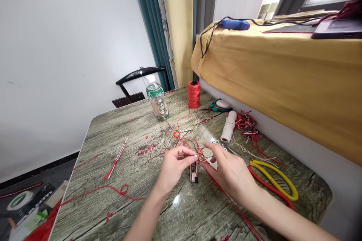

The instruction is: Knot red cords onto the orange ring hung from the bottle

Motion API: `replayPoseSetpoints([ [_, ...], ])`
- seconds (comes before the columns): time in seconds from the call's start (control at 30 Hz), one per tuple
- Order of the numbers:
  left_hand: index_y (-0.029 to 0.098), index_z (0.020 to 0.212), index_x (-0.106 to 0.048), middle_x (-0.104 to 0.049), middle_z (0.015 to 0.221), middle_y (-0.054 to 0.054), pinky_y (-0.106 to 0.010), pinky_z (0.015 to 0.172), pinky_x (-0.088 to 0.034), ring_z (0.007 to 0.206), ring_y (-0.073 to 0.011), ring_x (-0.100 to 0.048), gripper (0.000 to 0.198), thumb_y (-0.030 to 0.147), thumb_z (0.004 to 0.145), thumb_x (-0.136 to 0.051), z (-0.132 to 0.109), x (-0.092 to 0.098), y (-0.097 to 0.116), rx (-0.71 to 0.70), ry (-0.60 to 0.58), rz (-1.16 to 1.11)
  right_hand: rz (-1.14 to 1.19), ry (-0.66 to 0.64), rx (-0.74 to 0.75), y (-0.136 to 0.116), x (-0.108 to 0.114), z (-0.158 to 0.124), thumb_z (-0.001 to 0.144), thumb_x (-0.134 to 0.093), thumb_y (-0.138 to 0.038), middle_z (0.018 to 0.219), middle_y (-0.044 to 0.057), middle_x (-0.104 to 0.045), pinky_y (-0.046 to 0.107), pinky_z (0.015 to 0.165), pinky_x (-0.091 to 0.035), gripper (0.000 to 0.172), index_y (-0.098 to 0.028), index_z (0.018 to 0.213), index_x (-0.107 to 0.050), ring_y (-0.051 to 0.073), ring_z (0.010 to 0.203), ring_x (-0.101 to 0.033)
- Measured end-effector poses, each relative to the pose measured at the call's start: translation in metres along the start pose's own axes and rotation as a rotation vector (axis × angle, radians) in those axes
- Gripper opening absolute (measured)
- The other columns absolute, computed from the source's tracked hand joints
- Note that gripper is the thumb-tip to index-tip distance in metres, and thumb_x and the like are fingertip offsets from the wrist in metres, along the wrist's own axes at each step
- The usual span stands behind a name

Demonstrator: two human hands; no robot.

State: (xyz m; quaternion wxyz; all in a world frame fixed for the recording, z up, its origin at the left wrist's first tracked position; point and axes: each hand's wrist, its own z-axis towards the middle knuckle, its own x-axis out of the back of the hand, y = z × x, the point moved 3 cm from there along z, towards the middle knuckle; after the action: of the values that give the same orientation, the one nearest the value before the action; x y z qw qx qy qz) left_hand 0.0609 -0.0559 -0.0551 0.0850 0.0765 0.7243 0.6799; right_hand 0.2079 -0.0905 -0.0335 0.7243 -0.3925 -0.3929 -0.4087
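My left hand pinches thin red cord between thumb and fingertips over the wood-patterned table. Facing it, my right hand has its fingers curled on the same red cord, which trails away toward the lower right. A small lighter lies on the table just below the two hands. Beyond the fingers, a red ring sits amid tangled red cord.
A water bottle, a red thread spool, a white spool and yellow-and-red pliers lie on the table. Red cord pieces are at left. A black chair stands behind; a cloth-covered ledge at right.
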Motion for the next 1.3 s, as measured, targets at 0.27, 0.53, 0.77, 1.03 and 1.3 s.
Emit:
replayPoseSetpoints([
  [0.27, 0.015, 0.069, -0.062, -0.065, 0.069, -0.003, -0.025, 0.064, -0.045, 0.067, -0.0139, -0.058, 0.010, 0.023, 0.063, -0.065, -0.0001, -0.0020, 0.0009, 0.005, -0.022, 0.036, -0.018, -0.081, 0.164, -0.0045, 0.0003, -0.0022, 0.084, -0.041, -0.019, 0.092, 0.007, -0.061, 0.025, 0.061, -0.046, 0.021, -0.017, 0.101, -0.053, 0.016, 0.076, -0.058],
  [0.53, 0.014, 0.068, -0.062, -0.065, 0.068, -0.004, -0.025, 0.062, -0.044, 0.066, -0.0143, -0.058, 0.012, 0.024, 0.062, -0.066, 0.0006, -0.0019, -0.0013, 0.016, -0.017, 0.042, -0.079, -0.007, 0.210, -0.0065, 0.0074, -0.0043, 0.083, -0.041, -0.016, 0.078, 0.004, -0.061, 0.025, 0.057, -0.039, 0.016, -0.018, 0.084, -0.057, 0.016, 0.069, -0.053],
  [0.77, 0.014, 0.068, -0.062, -0.064, 0.067, -0.003, -0.024, 0.061, -0.043, 0.063, -0.0132, -0.057, 0.013, 0.025, 0.062, -0.066, 0.0013, -0.0008, -0.0037, 0.013, 0.004, 0.049, -0.092, 0.057, 0.217, -0.0055, 0.0073, -0.0080, 0.084, -0.040, -0.018, 0.085, 0.005, -0.063, 0.024, 0.061, -0.041, 0.018, -0.018, 0.087, -0.057, 0.015, 0.073, -0.056],
  [1.03, 0.015, 0.068, -0.062, -0.063, 0.067, -0.002, -0.024, 0.061, -0.044, 0.064, -0.0132, -0.056, 0.012, 0.024, 0.062, -0.066, 0.0005, -0.0018, -0.0033, 0.013, -0.023, 0.047, -0.136, 0.008, 0.129, -0.0030, 0.0005, -0.0035, 0.083, -0.043, -0.027, 0.115, 0.009, -0.053, 0.023, 0.054, -0.046, 0.032, -0.019, 0.114, -0.047, 0.016, 0.078, -0.061],
  [1.3, 0.014, 0.069, -0.062, -0.064, 0.070, -0.004, -0.025, 0.061, -0.044, 0.066, -0.0146, -0.057, 0.012, 0.023, 0.062, -0.066, 0.0008, -0.0026, -0.0030, 0.020, -0.039, 0.056, -0.040, -0.122, 0.202, -0.0049, 0.0039, -0.0053, 0.079, -0.044, -0.011, 0.076, 0.005, -0.058, 0.026, 0.055, -0.042, 0.019, -0.016, 0.093, -0.056, 0.017, 0.068, -0.054],
])
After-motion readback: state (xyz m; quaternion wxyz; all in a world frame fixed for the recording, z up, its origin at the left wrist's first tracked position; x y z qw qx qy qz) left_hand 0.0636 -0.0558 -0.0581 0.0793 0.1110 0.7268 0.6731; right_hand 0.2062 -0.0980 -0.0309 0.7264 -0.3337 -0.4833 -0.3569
